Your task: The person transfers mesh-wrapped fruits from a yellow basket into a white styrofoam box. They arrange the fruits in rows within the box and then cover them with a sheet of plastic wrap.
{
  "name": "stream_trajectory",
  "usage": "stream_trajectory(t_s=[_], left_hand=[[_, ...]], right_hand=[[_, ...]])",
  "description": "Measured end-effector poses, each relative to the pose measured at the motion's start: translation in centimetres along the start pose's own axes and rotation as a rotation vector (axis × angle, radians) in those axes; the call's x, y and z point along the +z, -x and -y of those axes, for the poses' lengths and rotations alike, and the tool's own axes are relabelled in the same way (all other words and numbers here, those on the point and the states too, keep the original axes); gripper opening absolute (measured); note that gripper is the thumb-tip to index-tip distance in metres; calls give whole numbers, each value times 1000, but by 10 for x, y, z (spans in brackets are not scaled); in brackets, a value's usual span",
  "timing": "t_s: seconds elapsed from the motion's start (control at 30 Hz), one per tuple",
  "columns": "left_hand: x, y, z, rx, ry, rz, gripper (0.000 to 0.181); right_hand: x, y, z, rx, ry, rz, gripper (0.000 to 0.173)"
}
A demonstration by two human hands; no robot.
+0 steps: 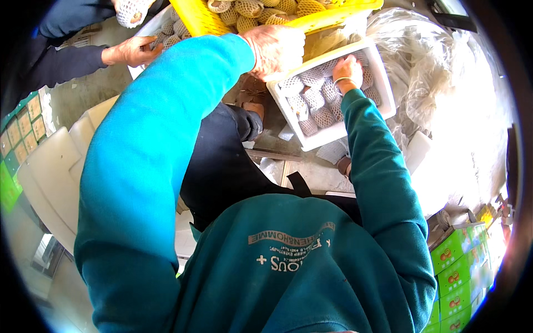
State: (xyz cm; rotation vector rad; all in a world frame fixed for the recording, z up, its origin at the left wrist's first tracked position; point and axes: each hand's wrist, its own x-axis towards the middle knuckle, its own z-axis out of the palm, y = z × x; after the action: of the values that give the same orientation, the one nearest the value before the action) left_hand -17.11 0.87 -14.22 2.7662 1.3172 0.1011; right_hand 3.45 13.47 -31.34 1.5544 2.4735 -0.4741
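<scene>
My right hand, with a light bracelet at the wrist, reaches into a white foam box. Its fingers point down among fruit in white foam net sleeves; whether they grip one is hidden. The fruit lies in rows in the box, which is tilted in view. My left hand has curled fingers and is over the box's near-left corner, beside the rim of a yellow plastic crate. What lies under its fingers cannot be seen. More net-sleeved fruit fills the crate.
At the left, another person's hand is by a second foam box of sleeved fruit; their other hand holds a sleeved fruit. Clear plastic sheeting lies right. White foam pieces stand left, green cartons lower right.
</scene>
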Motion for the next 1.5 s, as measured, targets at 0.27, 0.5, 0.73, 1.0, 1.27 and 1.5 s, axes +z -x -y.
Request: stream_trajectory(t_s=[0.27, 0.5, 0.73, 1.0, 1.27, 1.5], left_hand=[[-1, -4, 1, 2, -47, -85, 17], [4, -1, 3, 32, 49, -83, 17], [6, -2, 10, 99, 174, -79, 27], [37, -9, 10, 166, 38, -41, 15], [14, -2, 0, 30, 55, -26, 11], [20, 1, -5, 113, -749, 1, 13]], right_hand=[[-14, 4, -1, -68, 76, -6, 37], [-92, -3, -15, -541, 111, 428, 35], [-295, -8, 85, -791, -245, 193, 24], [-209, -142, 186, -845, -90, -93, 36], [-158, -201, 262, -681, 149, -240, 45], [-145, -191, 267, -613, 354, -159, 41]])
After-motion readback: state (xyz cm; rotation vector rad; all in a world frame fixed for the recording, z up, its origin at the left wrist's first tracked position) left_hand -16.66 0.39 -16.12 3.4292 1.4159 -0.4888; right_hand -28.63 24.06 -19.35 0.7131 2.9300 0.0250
